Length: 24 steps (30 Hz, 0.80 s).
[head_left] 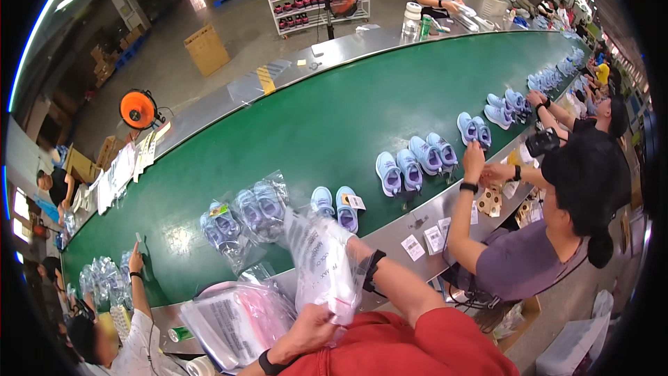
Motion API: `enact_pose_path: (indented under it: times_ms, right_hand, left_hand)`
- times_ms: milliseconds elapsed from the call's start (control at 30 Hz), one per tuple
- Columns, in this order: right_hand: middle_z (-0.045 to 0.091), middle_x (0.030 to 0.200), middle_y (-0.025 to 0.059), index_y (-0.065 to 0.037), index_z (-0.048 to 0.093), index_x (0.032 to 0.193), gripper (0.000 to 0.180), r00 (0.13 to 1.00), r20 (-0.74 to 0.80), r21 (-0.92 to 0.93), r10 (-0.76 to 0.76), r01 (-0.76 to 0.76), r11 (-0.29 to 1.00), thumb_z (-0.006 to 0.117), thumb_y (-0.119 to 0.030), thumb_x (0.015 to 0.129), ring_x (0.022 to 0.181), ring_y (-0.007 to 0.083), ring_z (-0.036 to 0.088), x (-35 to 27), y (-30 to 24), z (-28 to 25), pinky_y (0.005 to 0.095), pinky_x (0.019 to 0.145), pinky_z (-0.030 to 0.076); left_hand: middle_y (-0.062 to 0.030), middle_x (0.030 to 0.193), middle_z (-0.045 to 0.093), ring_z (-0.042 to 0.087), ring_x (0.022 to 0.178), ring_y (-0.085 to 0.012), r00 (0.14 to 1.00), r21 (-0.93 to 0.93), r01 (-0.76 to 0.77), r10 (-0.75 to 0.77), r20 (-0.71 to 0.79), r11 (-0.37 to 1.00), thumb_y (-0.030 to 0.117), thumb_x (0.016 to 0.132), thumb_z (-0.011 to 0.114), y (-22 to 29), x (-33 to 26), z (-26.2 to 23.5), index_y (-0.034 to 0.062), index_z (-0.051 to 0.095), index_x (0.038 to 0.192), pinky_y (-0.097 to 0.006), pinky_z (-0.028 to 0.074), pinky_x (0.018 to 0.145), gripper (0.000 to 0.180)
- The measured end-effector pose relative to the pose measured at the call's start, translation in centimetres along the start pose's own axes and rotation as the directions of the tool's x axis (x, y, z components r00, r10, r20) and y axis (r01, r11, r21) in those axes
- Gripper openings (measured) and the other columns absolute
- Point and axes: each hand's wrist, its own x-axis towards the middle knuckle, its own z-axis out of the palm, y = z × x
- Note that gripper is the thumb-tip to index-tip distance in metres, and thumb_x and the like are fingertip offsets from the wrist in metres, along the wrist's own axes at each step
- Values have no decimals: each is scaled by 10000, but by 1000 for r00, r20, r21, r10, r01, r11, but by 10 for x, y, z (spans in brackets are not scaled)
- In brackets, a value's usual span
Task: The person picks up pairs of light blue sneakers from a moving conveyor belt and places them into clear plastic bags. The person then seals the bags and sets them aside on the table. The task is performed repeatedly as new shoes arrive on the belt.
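In front of my body, my left hand (311, 329) pinches the lower end of a see-through printed plastic bag (316, 254). My right hand (356, 252) reaches into this bag, and the plastic blurs its fingers. Just beyond the bag, a pair of light-blue sneakers (322, 201) stands on the green conveyor belt (299, 125), a white tag on the right shoe. To their left lie two bagged pairs, one bagged pair of sneakers (259, 210) nearer and another bagged pair (221, 228) farther left. A stack of flat plastic bags (240, 324) rests beside my left hand.
Several unbagged sneakers (410, 167) line the belt to the right, where a co-worker in purple (522, 257) handles a pair. At the left, another co-worker (136, 334) reaches over the belt near heaped bagged shoes (104, 278). A metal ledge (390, 251) edges the belt.
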Motion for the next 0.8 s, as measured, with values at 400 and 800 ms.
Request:
enact_pose_path:
  times_ms: [400,800]
  right_hand:
    - [633,936,122,-86,615,991,243,936,210,133,-282,258,957,489,-247,859,824,273,621,3,-65,32,360,710,495]
    - [620,916,123,-160,609,998,441,870,70,-312,488,-445,839,609,-506,726,843,300,606,32,53,51,422,737,443]
  left_hand:
    - [60,723,520,421,612,-13,511,-241,-80,-168,-843,967,109,845,617,-55,36,-91,66,561,791,-186,313,508,88]
    - [52,775,554,476,688,-44,631,-387,-72,-258,-732,919,76,801,626,-43,45,-101,50,601,890,-207,379,632,96]
